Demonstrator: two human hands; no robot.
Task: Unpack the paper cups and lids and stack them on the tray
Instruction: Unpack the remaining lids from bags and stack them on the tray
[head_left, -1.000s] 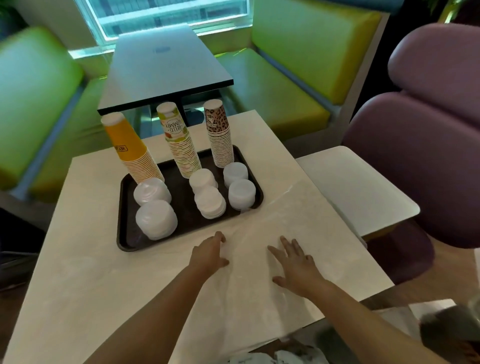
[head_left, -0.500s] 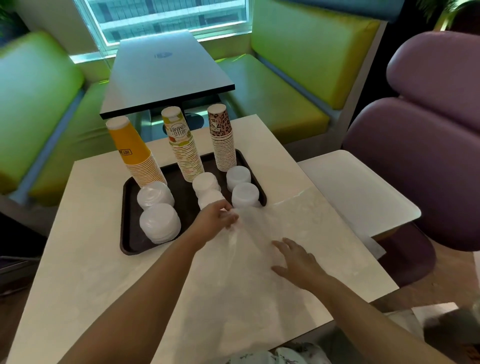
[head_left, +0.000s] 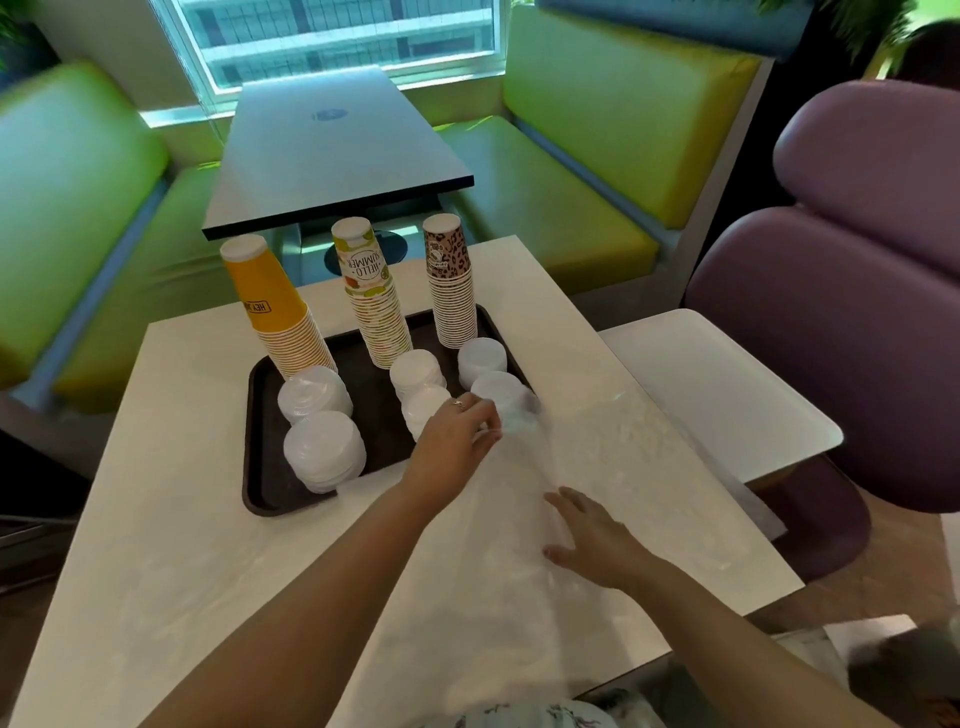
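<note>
A dark brown tray (head_left: 260, 467) sits on the pale table and carries three upside-down cup stacks: yellow (head_left: 278, 306), a "Hello Summer" print (head_left: 371, 296) and a leopard print (head_left: 452, 280). Several stacks of white lids (head_left: 322, 449) stand in front of them. A clear plastic wrapper (head_left: 597, 447) lies flat on the table to the right of the tray. My left hand (head_left: 454, 434) pinches the wrapper's far corner by the tray's front right corner. My right hand (head_left: 592, 535) rests flat on the wrapper, fingers spread.
A small white side table (head_left: 717, 384) adjoins the right edge. A purple armchair (head_left: 857, 312) stands beyond it. A dark table (head_left: 332, 150) and green benches (head_left: 67, 208) are behind. Papers lie on the floor at lower right (head_left: 872, 639).
My left hand went from resting flat on the table to the tray's front right corner and took hold of the wrapper's corner. My right hand stayed flat on the wrapper.
</note>
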